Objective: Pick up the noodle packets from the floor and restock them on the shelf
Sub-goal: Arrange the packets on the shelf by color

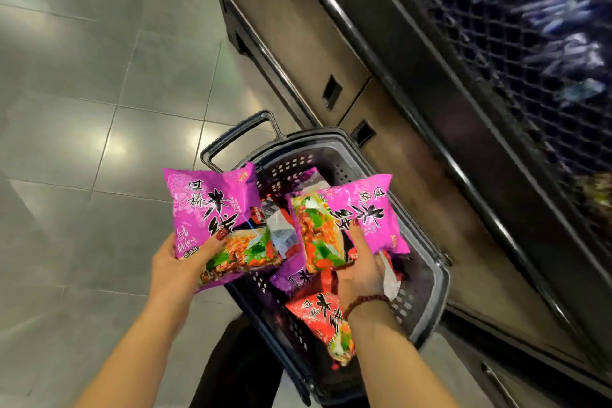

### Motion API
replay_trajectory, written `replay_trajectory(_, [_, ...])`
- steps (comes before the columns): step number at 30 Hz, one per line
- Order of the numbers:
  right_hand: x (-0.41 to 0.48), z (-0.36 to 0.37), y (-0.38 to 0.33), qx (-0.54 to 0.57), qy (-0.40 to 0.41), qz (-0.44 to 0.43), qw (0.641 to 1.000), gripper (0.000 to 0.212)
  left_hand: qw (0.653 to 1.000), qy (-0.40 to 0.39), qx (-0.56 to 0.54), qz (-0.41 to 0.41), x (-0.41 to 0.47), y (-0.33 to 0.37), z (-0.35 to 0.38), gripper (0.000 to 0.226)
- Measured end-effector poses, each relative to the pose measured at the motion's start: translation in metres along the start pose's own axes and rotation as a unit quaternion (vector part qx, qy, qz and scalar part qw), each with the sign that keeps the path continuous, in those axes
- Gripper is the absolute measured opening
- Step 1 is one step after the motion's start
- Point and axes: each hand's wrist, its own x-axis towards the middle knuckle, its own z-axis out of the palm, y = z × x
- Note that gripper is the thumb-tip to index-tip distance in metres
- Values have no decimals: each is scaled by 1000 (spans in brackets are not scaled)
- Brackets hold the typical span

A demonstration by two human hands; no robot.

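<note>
**Head view: two purple noodle packets held over the basket**

Head view shows the left hand [175,262] at lower centre-left, gripping the first purple packet [215,219]. Its thumb lies across the printed front and its fingers are curled beneath. This packet's long axis runs up and down the frame, leaning slightly. The title end points to the top and the food-picture end to the bottom, overlapping the basket's left rim.

To its right, the right hand [364,270], with a beaded bracelet [364,301] on its wrist, clasps the second purple packet [351,219]. The thumb presses the front and the fingers are tucked behind. That packet's long axis lies more across the frame. Its picture end points left, its title end points right and slightly up, and its lettering sits sideways.

Both packets hang above the dark basket [440,275], which stands on the tiled floor [82,109] just beside the shelf [496,60] that fills the right of the frame. Inside the basket lie a red packet [324,315], its long axis running toward the lower right, and a third purple packet [294,275], partly hidden under the second. The basket's handle [238,136] sticks out at its upper left.
</note>
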Motion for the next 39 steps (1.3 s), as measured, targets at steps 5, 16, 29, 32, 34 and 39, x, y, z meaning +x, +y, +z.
replay_trajectory(5, [-99, -23, -64, -3, -79, -83, 993, 70, 999, -33, -8, 38, -71, 65, -12, 19])
replay_trajectory(16, [-270, -62, -178, 92, -170, -155, 969, 39, 980, -152, -44, 121, -207, 213, 10, 25])
replay_trajectory(29, [-289, -103, -320, 84, -172, -279, 941, 25, 952, -240, -120, 147, -260, 267, 92, 80])
replay_trajectory(32, [-282, -109, -355, 76, -170, -331, 925, 24, 945, -248, -118, 175, -269, 276, 117, 62])
replay_trajectory(34, [-273, -109, -377, 77, -169, -345, 920, 30, 943, -251, -119, 186, -270, 280, 132, 58])
replay_trajectory(39, [-259, -91, -410, 57, -178, -355, 916, 49, 943, -248, -109, 192, -278, 284, 152, 72])
